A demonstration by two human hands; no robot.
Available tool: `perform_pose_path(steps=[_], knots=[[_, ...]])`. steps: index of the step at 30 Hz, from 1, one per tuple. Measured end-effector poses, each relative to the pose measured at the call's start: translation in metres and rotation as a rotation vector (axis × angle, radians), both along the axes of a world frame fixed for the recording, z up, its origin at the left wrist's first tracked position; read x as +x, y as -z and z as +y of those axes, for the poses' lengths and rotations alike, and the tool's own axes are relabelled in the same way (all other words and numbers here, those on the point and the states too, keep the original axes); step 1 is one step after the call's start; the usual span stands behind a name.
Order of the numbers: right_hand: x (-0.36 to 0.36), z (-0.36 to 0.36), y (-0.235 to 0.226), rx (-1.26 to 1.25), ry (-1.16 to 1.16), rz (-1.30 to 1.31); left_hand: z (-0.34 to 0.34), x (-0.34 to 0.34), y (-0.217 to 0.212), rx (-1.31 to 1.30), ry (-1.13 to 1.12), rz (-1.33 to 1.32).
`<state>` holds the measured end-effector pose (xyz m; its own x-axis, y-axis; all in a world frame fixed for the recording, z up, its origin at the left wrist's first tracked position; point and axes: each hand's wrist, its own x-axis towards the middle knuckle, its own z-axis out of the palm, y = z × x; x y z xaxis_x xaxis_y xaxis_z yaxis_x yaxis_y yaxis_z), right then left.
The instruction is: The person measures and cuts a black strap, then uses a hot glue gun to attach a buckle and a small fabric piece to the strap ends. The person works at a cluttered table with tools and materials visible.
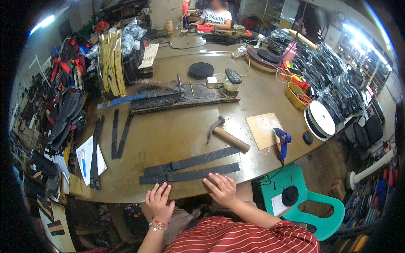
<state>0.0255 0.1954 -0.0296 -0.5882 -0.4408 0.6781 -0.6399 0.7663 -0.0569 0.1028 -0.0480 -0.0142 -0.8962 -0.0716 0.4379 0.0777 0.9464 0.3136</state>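
Observation:
Two black webbing straps lie side by side across the near part of the table, a farther strap (206, 158) and a nearer strap (211, 170). Small dark buckles show toward their left ends. My left hand (159, 203), with a beaded bracelet at the wrist, rests at the table's front edge. Its fingers are stretched out, with the tips close to the nearer strap's lower edge. Farther right, my right hand (222, 189) lies palm down with spread fingers, near that strap's right half. Neither hand holds anything. Beyond the straps lies a hammer (231, 138) with a wooden handle.
A blue glue gun (283, 143) stands beside a pale board (262, 130). More black straps (97, 147) lie at left, over white paper (84, 158). Farther back are a dark wooden block (190, 103) and a webbing roll (201, 70). A green chair (320, 206) stands right. Another person (216, 17) sits far off.

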Motion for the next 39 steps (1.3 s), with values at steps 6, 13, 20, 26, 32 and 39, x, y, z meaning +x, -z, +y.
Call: perform_pose_path(steps=[6,13,20,26,32,39], knots=[[0.003,0.0,-0.007,-0.01,0.037,-0.07,-0.027,0.011,-0.017,0.166,0.243,0.134],[0.004,0.007,-0.01,-0.007,-0.13,-0.173,-0.138,0.019,-0.048,0.249,-0.301,0.371],[0.0,0.007,-0.003,0.002,-0.111,-0.12,-0.266,0.028,-0.085,0.201,-0.756,0.341],[0.002,0.004,-0.005,0.003,-0.098,-0.123,-0.35,0.003,-0.088,-0.153,-0.801,0.289],[0.001,0.004,-0.013,0.013,-0.1,-0.123,-0.394,-0.005,-0.058,-0.18,-0.844,0.162],[0.004,0.009,-0.019,-0.014,-0.15,-0.256,-0.32,-0.01,-0.109,-0.154,-0.687,0.509]])
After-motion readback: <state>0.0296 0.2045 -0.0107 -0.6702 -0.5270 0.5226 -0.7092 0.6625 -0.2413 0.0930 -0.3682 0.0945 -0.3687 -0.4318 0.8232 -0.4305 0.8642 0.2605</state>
